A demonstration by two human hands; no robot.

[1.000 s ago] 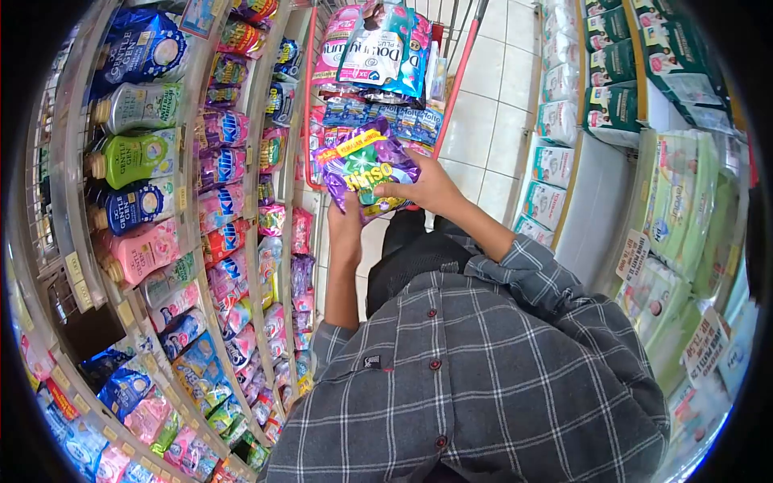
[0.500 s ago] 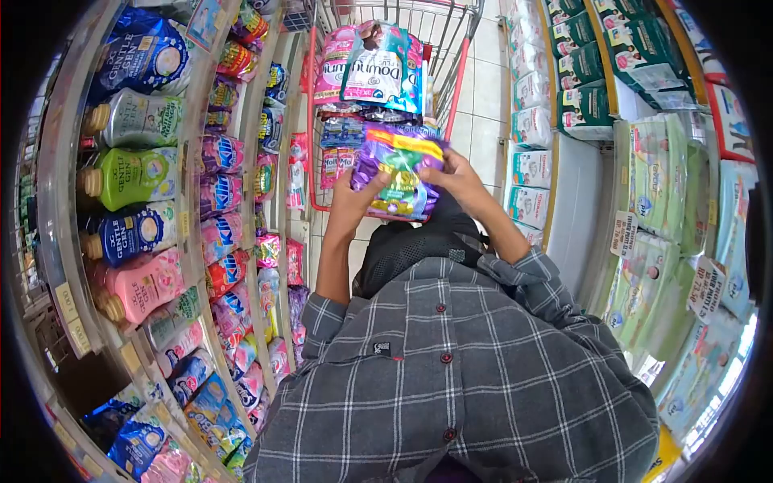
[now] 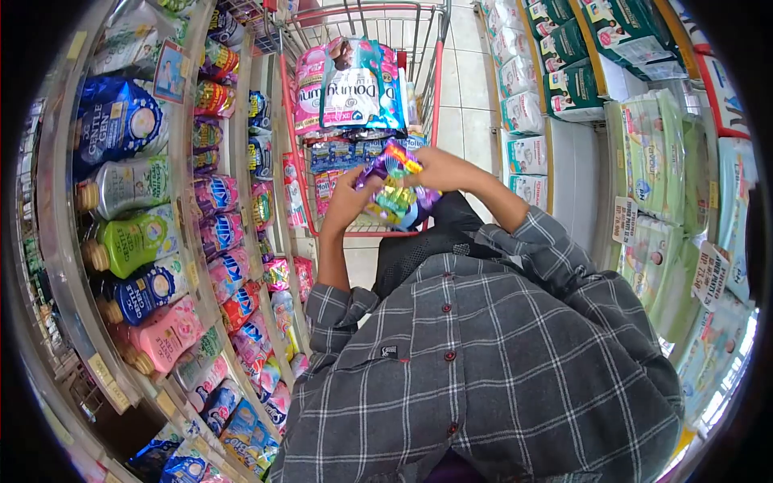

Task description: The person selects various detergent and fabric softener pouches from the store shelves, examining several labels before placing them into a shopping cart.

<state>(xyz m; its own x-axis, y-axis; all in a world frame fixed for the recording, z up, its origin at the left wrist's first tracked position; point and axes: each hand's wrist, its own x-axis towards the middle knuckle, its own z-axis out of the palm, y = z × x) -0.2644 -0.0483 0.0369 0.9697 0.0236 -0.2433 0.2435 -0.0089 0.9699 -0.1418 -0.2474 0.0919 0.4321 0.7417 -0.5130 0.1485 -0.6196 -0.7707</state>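
Note:
Between my two hands is a shiny purple pouch (image 3: 394, 197) with gold, green and yellow print; its small lettering is too blurred to read. My left hand (image 3: 348, 197) grips its left side with the thumb across the front. My right hand (image 3: 433, 173) is closed over the upper right part, where the pouch looks bent and tilted. Just beyond my hands stands a shopping cart (image 3: 436, 105). Inside it lie large pink and blue Downy pouches (image 3: 354, 92), with blue and pink Molto packs (image 3: 328, 157) nearer to me.
On the left, shelves carry Gentle Gen bottles (image 3: 133, 237) and Kiln pouches (image 3: 217, 233). The right shelves hold green-and-white diaper packs (image 3: 644, 157) and dark green packs (image 3: 572, 88). Pale tiled floor (image 3: 467, 76) shows beside the cart.
The pouch has gone from flat and facing me to bent and tilted, with my right hand moved over its top. The view has shifted, so the cart sits a little further left.

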